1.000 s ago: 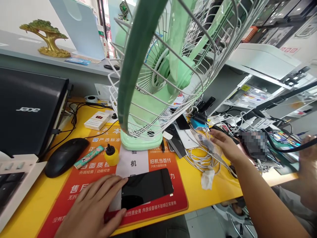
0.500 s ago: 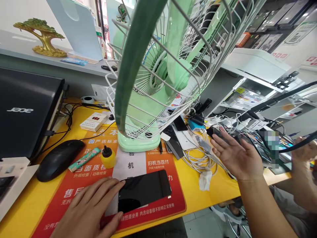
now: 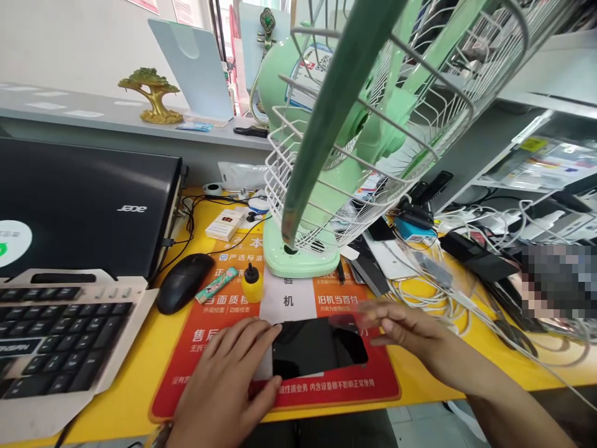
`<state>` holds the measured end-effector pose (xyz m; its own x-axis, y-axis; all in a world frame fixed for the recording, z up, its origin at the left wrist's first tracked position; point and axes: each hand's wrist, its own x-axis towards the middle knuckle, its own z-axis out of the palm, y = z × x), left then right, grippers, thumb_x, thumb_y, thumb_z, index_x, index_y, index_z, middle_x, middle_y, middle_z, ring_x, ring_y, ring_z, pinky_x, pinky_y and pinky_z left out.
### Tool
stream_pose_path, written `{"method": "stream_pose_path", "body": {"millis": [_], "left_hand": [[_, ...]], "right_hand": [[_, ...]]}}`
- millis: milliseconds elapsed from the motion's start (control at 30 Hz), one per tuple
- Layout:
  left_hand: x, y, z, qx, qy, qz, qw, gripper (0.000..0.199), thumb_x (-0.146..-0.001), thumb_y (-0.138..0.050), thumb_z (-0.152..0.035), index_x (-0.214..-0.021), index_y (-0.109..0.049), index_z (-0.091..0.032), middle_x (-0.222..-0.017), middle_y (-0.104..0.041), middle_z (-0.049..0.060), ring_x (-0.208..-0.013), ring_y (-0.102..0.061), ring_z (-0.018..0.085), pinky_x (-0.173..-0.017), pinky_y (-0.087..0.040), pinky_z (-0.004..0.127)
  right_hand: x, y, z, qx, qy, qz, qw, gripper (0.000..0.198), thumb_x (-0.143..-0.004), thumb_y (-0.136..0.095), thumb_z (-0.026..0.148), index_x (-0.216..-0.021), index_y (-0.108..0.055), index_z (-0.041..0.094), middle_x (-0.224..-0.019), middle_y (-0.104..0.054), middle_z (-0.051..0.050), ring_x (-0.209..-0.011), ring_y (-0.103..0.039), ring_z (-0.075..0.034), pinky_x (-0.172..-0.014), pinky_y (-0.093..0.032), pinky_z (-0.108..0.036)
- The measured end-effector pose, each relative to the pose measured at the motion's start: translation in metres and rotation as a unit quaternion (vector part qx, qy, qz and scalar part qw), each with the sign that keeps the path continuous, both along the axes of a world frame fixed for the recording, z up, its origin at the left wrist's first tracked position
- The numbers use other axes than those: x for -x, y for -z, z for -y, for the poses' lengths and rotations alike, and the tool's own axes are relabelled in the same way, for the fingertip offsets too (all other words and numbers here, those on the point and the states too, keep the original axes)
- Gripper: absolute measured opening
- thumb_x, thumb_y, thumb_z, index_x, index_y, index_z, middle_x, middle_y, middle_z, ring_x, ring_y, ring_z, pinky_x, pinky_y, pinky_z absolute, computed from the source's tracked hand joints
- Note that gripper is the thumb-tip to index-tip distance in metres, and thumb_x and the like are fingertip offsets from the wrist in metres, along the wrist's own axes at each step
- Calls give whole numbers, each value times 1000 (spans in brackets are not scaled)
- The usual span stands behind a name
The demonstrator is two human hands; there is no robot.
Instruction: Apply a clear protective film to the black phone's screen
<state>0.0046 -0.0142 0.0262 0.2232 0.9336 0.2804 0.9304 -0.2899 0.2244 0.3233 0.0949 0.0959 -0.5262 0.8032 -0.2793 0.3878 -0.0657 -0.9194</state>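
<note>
A black smartphone (image 3: 305,348) lies glossy side up on the red and orange printed mat (image 3: 345,393). My left hand (image 3: 226,376) holds its left end, with the thumb at the lower edge and the fingers at the upper corner. Over the phone's upper right corner reaches my right hand (image 3: 415,333), its fingers stretched out and blurred; I cannot tell whether they touch the glass. Behind the phone stand a small yellow bottle with a black tip (image 3: 252,286) and a green patterned stick-shaped packet (image 3: 217,285).
A green fan (image 3: 301,261) stands close behind the mat. To the left are a black mouse (image 3: 185,283), a keyboard (image 3: 60,336) and an Acer laptop (image 3: 88,205). Tangled white cables (image 3: 420,298) and several other phones lie to the right. A white box (image 3: 225,224) sits further back.
My right hand has come in from the right, from above the cables to the phone's right end. The view has swung left, bringing in the keyboard. My left hand stays on the phone.
</note>
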Motion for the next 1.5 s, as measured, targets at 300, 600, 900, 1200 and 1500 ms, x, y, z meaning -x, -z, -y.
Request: {"method": "stream_pose_path", "body": {"millis": [300, 600, 900, 1200, 1500], "left_hand": [[-4, -4, 3, 21, -9, 9, 1000, 60, -89, -60, -32, -146, -40, -31, -140, -62, -2, -129, -54, 25, -106, -43, 45], [-6, -4, 2, 43, -29, 7, 999, 66, -87, -61, -37, -148, -40, -26, -151, -51, 6, -139, -45, 31, -109, -45, 50], [-7, -7, 1, 67, -25, 7, 997, 65, -86, -59, -33, -148, -41, -24, -155, -48, 5, -145, -39, 30, -114, -42, 53], [-5, -12, 0, 108, -19, 21, 994, 63, -86, -56, -31, -147, -43, -26, -156, -47, 3, -146, -37, 29, -116, -39, 55], [-6, -15, 0, 108, -21, 28, 994, 62, -85, -57, -31, -145, -46, -27, -155, -49, 4, -143, -42, 30, -116, -39, 56]], "right_hand": [[48, -1, -12, -142, -180, 119, 966, 35, -98, -53, 31, -131, -66, 31, -109, -74, -2, -90, -69, -18, -81, -56, -30], [62, 28, -4, -293, -186, 240, 907, 70, -81, -80, 36, -145, -54, 32, -141, -57, -9, -131, -52, -31, -108, -47, -49], [67, 33, 12, -405, -213, 221, 861, 66, -77, -78, 22, -139, -59, 29, -140, -59, -8, -128, -55, -30, -107, -50, -50], [68, 51, 22, -509, -189, 188, 819, 55, -83, -70, 29, -136, -60, 19, -141, -61, -11, -126, -60, -30, -106, -52, -51], [69, 49, 18, -484, -183, 163, 840, 52, -82, -71, 32, -131, -63, 18, -135, -65, -13, -124, -63, -29, -105, -53, -48]]}}
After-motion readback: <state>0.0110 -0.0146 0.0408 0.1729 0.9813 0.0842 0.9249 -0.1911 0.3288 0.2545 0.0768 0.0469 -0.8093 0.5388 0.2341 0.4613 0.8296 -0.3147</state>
